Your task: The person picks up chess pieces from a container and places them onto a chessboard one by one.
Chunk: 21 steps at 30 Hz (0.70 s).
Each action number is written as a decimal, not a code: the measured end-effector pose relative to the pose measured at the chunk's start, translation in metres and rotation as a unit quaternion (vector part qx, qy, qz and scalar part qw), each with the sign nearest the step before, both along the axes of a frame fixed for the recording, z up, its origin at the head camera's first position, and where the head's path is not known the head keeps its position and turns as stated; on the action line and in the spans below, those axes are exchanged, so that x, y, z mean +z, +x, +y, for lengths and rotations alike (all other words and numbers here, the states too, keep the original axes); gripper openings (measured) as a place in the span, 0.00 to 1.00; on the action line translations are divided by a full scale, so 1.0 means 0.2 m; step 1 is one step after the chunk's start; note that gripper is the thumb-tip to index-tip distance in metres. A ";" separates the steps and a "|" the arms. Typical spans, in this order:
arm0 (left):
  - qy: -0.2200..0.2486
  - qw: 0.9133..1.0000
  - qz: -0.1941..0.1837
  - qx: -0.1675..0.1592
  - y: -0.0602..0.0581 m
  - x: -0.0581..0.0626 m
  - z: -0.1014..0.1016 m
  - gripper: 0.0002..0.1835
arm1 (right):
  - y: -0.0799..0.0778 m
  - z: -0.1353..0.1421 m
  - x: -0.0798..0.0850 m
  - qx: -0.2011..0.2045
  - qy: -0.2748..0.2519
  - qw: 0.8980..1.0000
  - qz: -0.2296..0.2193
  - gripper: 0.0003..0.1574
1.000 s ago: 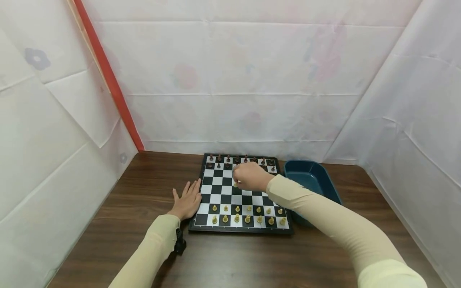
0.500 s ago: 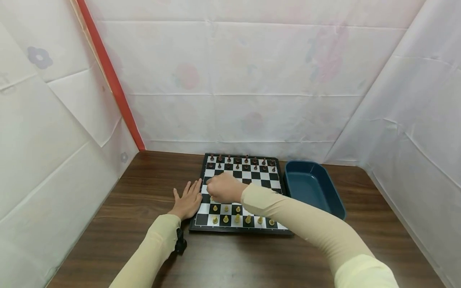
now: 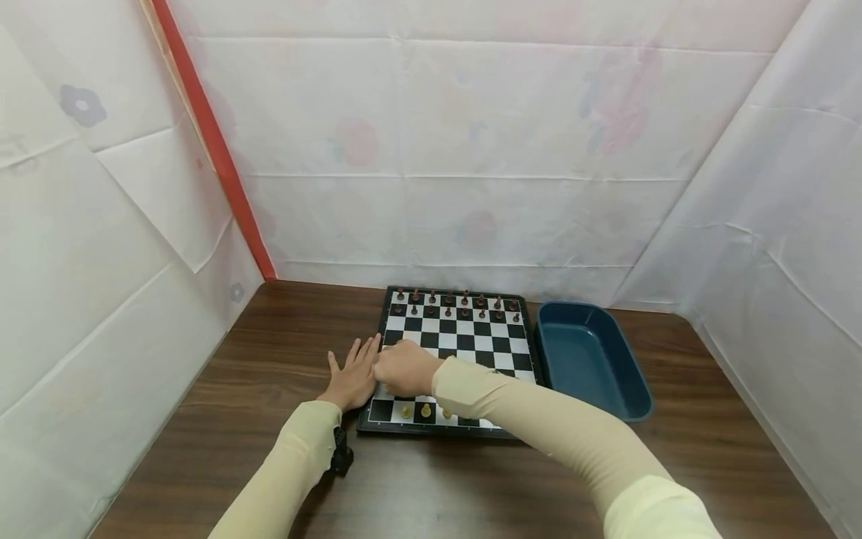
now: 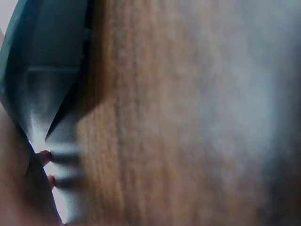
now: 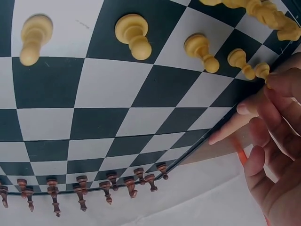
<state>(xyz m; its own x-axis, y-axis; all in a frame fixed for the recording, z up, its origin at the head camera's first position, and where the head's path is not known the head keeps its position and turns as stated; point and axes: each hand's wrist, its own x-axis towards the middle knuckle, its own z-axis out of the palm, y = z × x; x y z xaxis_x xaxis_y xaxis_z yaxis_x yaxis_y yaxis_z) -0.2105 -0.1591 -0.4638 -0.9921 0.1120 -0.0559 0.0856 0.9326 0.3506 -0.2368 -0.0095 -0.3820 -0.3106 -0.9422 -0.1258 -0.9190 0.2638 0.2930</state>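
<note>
A black-and-white chessboard (image 3: pixel 469 329) lies on the table. My right hand (image 3: pixel 406 368) is over its near left corner, thumb and fingertip pinching a pale chess pawn (image 5: pixel 262 71) at the end of the pawn row. Other pale pawns, such as this pawn (image 5: pixel 134 35), stand along that row. Behind them, pale back-row pieces (image 3: pixel 426 410) show in part; my right forearm hides the rest. My left hand (image 3: pixel 350 378) rests against the board's left edge, fingers straight and spread. Dark reddish chess pieces (image 3: pixel 465 302) fill two rows on the far side.
A blue plastic tray (image 3: pixel 643 408) stands right of the board. The brown wooden table (image 3: pixel 296 329) extends around both, with white patterned sheets (image 3: pixel 471 150) hanging behind and at the sides. A red strip (image 3: pixel 215 142) runs down the back left corner.
My right hand has moved from the middle of the board left and toward me, ending at the near left corner beside my left hand. The left hand has stayed in place.
</note>
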 end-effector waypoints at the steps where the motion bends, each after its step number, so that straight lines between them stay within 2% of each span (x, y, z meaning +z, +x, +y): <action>1: -0.004 1.000 0.002 -0.002 0.00 0.00 0.00 0.32 | 0.00 0.00 0.00 0.003 0.000 1.000 0.005 0.04; 6: -0.021 1.000 0.001 -0.014 0.01 0.01 -0.01 0.34 | 0.01 -0.03 -0.01 -0.004 0.002 1.000 0.004 0.05; 14: -0.020 0.999 0.003 -0.024 0.00 0.01 0.00 0.34 | 0.00 -0.03 -0.02 -0.011 -0.002 1.000 0.001 0.05; 17: -0.009 1.000 0.002 -0.019 0.00 0.01 0.00 0.33 | -0.01 -0.02 -0.01 -0.016 -0.008 1.000 -0.011 0.04; 21: 0.009 1.000 -0.006 0.005 -0.01 -0.01 0.00 0.30 | -0.03 0.02 0.02 -0.029 -0.012 0.999 -0.036 0.04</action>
<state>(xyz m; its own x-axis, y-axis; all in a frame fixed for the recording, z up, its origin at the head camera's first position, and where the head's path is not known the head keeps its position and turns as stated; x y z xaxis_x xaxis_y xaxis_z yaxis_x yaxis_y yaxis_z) -0.2129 -0.1583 -0.4654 -0.9924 0.1035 -0.0660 0.0721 0.9267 0.3689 -0.2429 -0.0052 -0.3781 -0.3553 -0.9260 -0.1276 -0.9207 0.3231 0.2190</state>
